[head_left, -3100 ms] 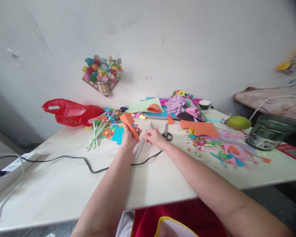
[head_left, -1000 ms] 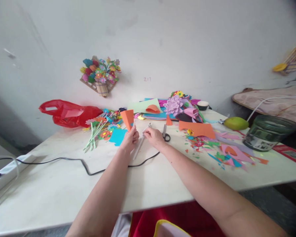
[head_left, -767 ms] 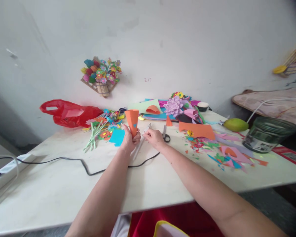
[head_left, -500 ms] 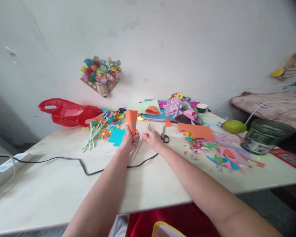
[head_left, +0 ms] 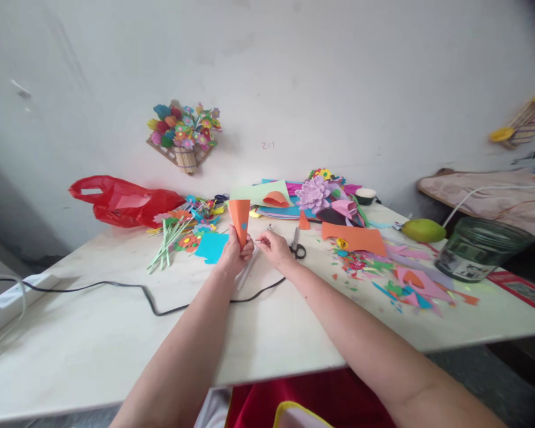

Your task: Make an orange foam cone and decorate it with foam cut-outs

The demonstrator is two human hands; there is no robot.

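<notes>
In the head view, the left hand is closed around an orange cone, its wide end up and its narrow end inside the curled fingers, held just above the table. The right hand is just beside it, fingertips drawn close together; whether they pinch something is too small to tell. The rolling looks done, since the cone has its shape and carries a blue spot on its side. Whether its edge is fixed cannot be told, as the grip covers the lower part, so the joining may be unfinished. Below the hands lies a pale strip, and a black cord runs toward the right forearm. Just beyond the right wrist are the scissors. Cutting seems well advanced: an orange sheet has a curved lower edge, and scraps are spread near it. To the left, a blue sheet, cut flowers and green stems lie apart from the cone, apparently prepared but separate from it. Farther out are a red bag, a lilac flower and a jar.
</notes>
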